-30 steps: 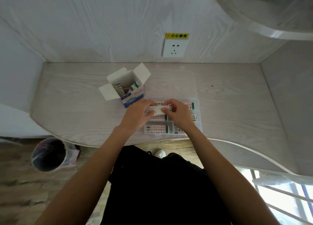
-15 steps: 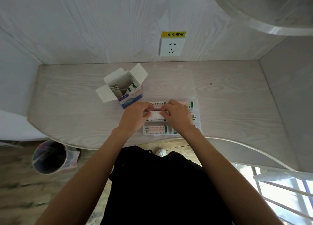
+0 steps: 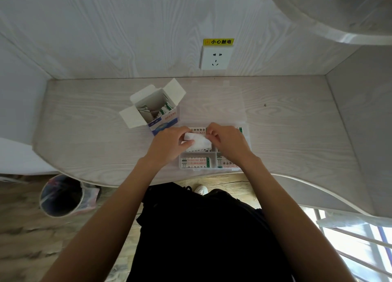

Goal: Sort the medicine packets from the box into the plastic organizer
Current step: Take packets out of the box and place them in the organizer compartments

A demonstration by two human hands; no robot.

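Observation:
An open white and blue medicine box (image 3: 158, 111) stands on the desk with several packets still inside. Right of it lies the clear plastic organizer (image 3: 214, 169), its compartments holding white packets with green and red print. Both hands hold one white medicine packet (image 3: 198, 141) just above the organizer's middle row. My left hand (image 3: 169, 147) pinches its left end. My right hand (image 3: 229, 143) pinches its right end. The packets beneath the hands are partly hidden.
A wall socket (image 3: 215, 57) with a yellow warning label sits above the desk's back edge. A curved shelf (image 3: 331, 20) overhangs at the upper right. A bin (image 3: 63, 195) with a plastic liner stands on the floor at the left.
Both hands have kept their hold on the white packet over the organizer. The packet now shows a broader white face than before. The box has not moved.

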